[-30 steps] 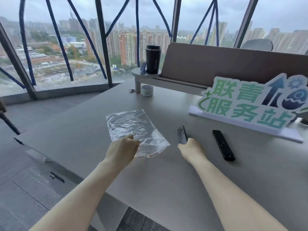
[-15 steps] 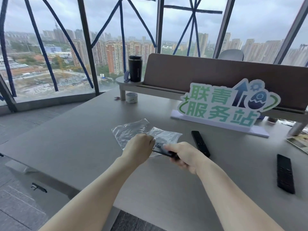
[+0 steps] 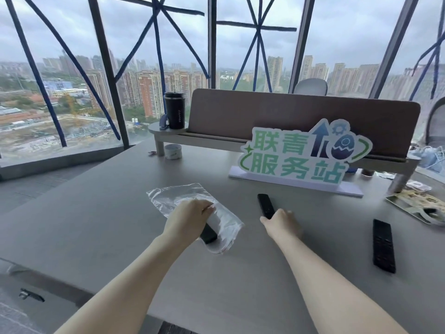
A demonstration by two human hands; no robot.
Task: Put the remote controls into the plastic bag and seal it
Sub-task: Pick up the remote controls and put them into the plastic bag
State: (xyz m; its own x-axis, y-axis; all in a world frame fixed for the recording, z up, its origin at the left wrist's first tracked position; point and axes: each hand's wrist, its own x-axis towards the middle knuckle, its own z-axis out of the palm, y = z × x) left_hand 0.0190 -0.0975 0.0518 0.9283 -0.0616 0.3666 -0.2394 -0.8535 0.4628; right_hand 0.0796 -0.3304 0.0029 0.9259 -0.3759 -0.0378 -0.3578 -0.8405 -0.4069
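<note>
A clear plastic bag [image 3: 168, 197] lies on the grey table [image 3: 96, 225]. My left hand [image 3: 189, 219] presses down on the bag's mouth and grips it. A first black remote [image 3: 208, 235] lies partly inside the bag, its near end sticking out below my left hand. My right hand [image 3: 281, 222] is to the right, with its fingers closed over the near end of a second black remote [image 3: 264, 204] lying flat on the table. A third, larger black remote [image 3: 383, 245] lies further right, apart from both hands.
A green and white sign [image 3: 298, 160] stands behind the remotes. At the back are a brown divider on a low shelf [image 3: 301, 116], a black tumbler [image 3: 174, 113] and a roll of tape [image 3: 173, 151]. A patterned tray [image 3: 409, 203] sits at the right edge. The table's near edge drops off at lower left.
My right hand has let go of the first remote, now partly in the bag, and moved right onto the second remote. My left hand stays on the bag.
</note>
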